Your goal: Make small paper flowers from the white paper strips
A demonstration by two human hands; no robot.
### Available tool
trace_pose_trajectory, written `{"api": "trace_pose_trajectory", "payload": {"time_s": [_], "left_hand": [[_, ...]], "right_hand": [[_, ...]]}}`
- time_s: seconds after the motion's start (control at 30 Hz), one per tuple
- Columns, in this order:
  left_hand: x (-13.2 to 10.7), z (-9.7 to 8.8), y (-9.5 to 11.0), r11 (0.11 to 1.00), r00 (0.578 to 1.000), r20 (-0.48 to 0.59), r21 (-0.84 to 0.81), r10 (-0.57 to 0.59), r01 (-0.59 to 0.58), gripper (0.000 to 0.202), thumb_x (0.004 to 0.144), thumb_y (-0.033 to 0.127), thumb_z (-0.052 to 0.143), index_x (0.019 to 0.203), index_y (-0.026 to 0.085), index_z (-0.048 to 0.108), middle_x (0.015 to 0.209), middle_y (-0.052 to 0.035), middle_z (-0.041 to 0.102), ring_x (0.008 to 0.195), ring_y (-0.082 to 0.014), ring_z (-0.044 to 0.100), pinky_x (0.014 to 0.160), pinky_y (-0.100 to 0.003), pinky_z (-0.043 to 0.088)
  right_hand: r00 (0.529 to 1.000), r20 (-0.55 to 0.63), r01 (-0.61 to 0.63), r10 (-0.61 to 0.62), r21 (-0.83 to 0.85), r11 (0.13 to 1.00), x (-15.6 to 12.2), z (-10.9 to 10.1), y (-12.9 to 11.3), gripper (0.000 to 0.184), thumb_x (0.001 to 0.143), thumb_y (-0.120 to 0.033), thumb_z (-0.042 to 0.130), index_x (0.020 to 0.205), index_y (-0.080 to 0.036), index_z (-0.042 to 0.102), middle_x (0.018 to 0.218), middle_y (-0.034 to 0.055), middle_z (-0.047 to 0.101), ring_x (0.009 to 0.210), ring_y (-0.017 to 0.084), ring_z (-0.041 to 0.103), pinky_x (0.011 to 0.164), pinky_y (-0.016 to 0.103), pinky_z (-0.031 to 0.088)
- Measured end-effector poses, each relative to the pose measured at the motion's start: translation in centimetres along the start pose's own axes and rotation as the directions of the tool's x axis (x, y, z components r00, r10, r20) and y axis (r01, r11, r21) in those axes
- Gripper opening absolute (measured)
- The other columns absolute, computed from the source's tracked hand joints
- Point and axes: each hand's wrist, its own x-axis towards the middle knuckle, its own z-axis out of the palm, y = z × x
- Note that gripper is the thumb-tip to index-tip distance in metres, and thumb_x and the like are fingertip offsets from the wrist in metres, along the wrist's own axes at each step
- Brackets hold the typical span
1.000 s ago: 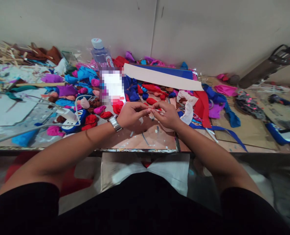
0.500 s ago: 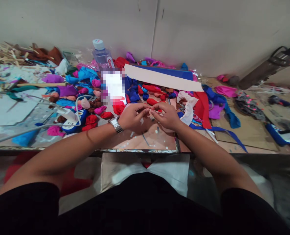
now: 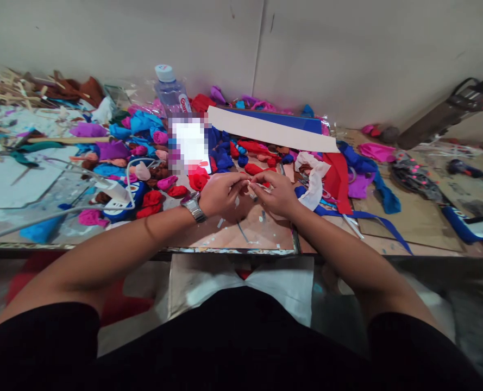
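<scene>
Over the front of the table, my left hand (image 3: 221,193) and my right hand (image 3: 277,193) meet fingertip to fingertip. Both are closed in a pinch on a small pale piece (image 3: 248,184), mostly covered by the fingers; its material is too small to tell. A metal watch (image 3: 193,208) is on my left wrist. Beyond the hands lie small twisted bundles of red crepe paper (image 3: 254,169) and blue crepe paper (image 3: 224,157). A crumpled white strip (image 3: 315,182) rests to the right of my right hand.
A long cream strip (image 3: 271,129) lies across the back, near a clear bottle (image 3: 171,95) and a bright phone-like screen (image 3: 190,142). At left are a white charger with its cable (image 3: 117,193) and pliers (image 3: 23,158). Cardboard (image 3: 412,225) lies at right.
The fingertips have shifted very slightly, still pinched together on the small pale piece. Nothing else on the table has visibly moved.
</scene>
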Motion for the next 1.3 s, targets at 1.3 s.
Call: {"api": "trace_pose_trajectory", "payload": {"time_s": [1.3], "left_hand": [[0.5, 0.3, -1.0, 0.861, 0.971, -0.025, -0.468, -0.239, 0.2, 0.044, 0.082, 0.057, 0.086, 0.1, 0.016, 0.085, 0.094, -0.0107, 0.083, 0.077, -0.0184, 0.074, 0.072, -0.031, 0.06]], "right_hand": [[0.998, -0.04, 0.049, -0.051, -0.031, 0.998, -0.1, -0.1, 0.7, 0.026, 0.102, -0.047, 0.062, 0.098, -0.024, 0.074, 0.096, 0.0042, 0.079, 0.09, 0.022, 0.071, 0.085, 0.036, 0.053]]}}
